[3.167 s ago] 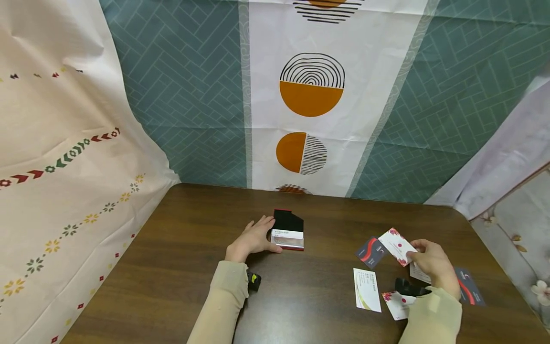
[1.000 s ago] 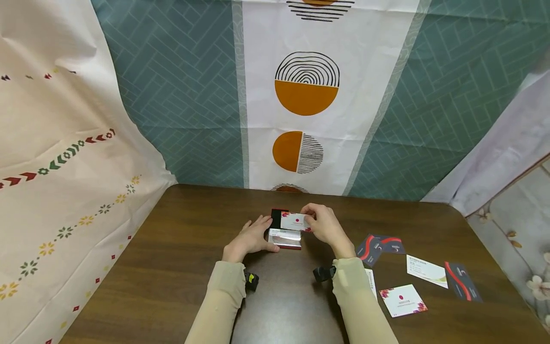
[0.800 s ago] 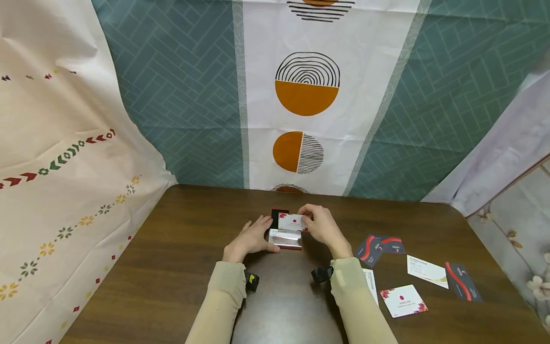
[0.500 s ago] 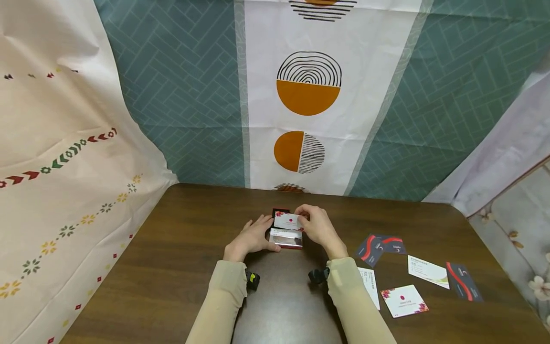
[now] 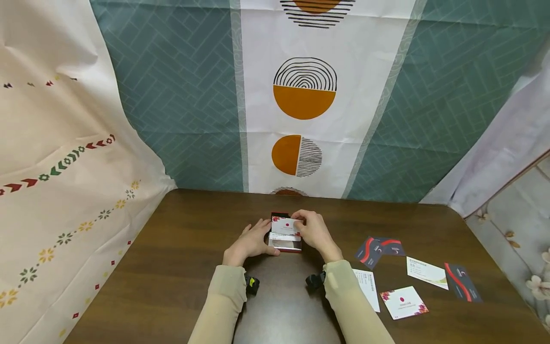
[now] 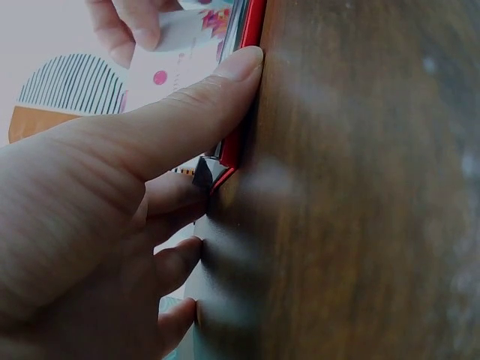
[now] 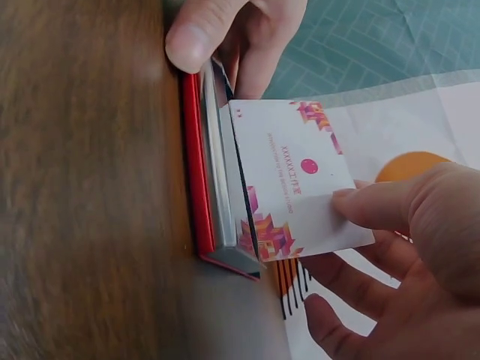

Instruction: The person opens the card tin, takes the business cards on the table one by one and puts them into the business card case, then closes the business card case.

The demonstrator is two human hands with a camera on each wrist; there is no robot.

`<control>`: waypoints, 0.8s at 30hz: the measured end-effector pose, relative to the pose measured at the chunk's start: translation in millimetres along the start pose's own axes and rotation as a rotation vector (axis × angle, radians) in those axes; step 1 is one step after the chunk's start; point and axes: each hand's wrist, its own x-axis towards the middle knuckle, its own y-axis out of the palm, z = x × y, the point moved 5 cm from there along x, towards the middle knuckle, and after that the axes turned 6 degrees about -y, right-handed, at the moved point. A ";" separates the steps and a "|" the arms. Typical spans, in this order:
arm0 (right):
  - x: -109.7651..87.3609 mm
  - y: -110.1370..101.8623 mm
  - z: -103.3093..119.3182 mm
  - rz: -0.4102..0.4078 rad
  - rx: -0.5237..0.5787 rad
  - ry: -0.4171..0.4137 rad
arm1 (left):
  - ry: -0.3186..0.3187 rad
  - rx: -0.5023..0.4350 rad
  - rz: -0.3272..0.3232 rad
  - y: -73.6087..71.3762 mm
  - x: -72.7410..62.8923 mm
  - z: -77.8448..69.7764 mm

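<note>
My left hand [image 5: 248, 244] holds an open red-and-silver business card case [image 5: 287, 245] at its left side. In the right wrist view, the left thumb presses the red edge of the case [image 7: 196, 172], its other fingers behind. My right hand [image 5: 317, 235] pinches a white business card [image 5: 283, 225] with red floral corners between thumb and fingers. The card [image 7: 289, 172] stands tilted in the right wrist view, its lower edge right at the case's opening. White cards show inside the case, and its black flap is partly hidden behind the held card.
Several business cards lie on the right of the brown table [image 5: 193, 229]: overlapping dark ones [image 5: 369, 252], a white one [image 5: 367, 289] near the right sleeve, a floral one [image 5: 404, 302], another white one [image 5: 427, 272] and a dark one [image 5: 463, 282]. Patterned curtains [image 5: 189, 119] surround the table.
The right hand has taken the floral card from the loose cards on the right to the case. Over the last second it has slid left, down to the case's opening. The left hand stays put.
</note>
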 end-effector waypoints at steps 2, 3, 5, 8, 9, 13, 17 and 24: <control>-0.1 2.0 -0.3 0.006 0.015 0.006 | 0.008 -0.012 -0.003 0.5 0.2 0.4; 0.1 2.8 -0.6 0.008 0.018 0.009 | 0.012 -0.016 -0.005 0.5 0.4 0.5; 0.2 4.2 -1.7 0.015 0.013 0.016 | 0.013 -0.020 -0.006 0.3 0.1 0.3; -0.1 6.3 -3.3 0.027 -0.013 0.027 | 0.007 -0.017 -0.004 0.0 -0.8 0.5; 0.0 6.3 -3.5 0.027 -0.018 0.028 | 0.004 -0.015 -0.003 -0.6 -1.1 0.3; -1.4 7.0 -4.1 0.030 -0.036 0.031 | 0.001 -0.014 0.000 -0.9 -1.5 0.0; -2.7 7.8 -3.7 0.043 -0.054 0.025 | 0.001 -0.006 0.002 -1.3 -2.0 -0.8; -4.7 13.0 -6.9 0.086 -0.114 0.027 | 0.004 0.005 0.003 -0.8 -2.0 -1.7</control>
